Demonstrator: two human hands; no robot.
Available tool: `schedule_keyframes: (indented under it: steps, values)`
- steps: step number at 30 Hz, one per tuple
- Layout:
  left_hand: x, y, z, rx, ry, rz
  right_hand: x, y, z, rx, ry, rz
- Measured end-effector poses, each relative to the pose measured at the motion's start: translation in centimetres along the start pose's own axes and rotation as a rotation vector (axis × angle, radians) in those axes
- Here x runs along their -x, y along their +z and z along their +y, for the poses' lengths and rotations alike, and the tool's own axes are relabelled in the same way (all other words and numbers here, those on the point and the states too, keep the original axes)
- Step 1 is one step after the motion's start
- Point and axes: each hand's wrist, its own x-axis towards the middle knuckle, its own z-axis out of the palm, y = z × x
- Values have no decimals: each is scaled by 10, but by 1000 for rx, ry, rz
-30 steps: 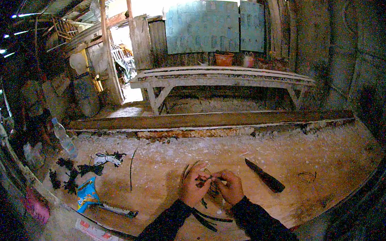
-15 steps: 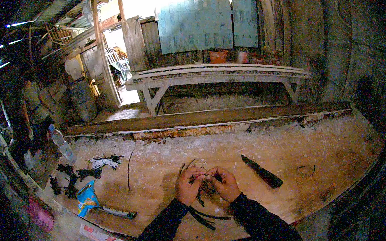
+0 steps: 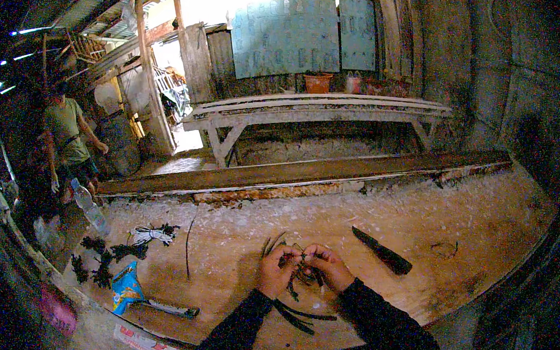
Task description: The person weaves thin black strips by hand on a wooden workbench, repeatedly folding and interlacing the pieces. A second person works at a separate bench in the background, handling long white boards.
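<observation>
1. Fingers [image 3: 315,251] pinched close on both sides, and it's fine work: left hand [image 3: 274,273] and right hand [image 3: 328,269] grip thin dark strands [image 3: 293,288] at the tips, the detail there too small to read.
2. Those strands dangle between the palms, over the near middle of the table [image 3: 235,237]; whether they touch it, I can't tell.
3. Loose dark strips [image 3: 293,319] lie just below, near the left wrist.
4. Right side: a dark knife [image 3: 382,252], point away and leftward, then a thin loop [image 3: 445,248].
5. Left side: a lone strand [image 3: 188,253], white cord [image 3: 151,235], black bundles [image 3: 129,251], blue packet [image 3: 127,289], clear bottle [image 3: 90,206].
6. And beyond the bottle, a person [image 3: 67,125] in a green top, arms lowered!
</observation>
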Motion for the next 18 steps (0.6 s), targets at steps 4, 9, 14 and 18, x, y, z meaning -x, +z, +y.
schedule_keyframes:
  steps: [4, 9, 14, 18]
  values:
    - [3, 4, 1, -7, -13, 83, 1, 1, 0, 20, -52, 54]
    - [2, 1, 5, -140, 100, 77, 0, -3, 4, 123, -111, 135]
    - [0, -1, 6, -135, 3, 86, -3, -6, 10, 143, -123, 150]
    - [1, -2, 7, -164, 16, 83, -3, -7, 11, 162, -119, 142]
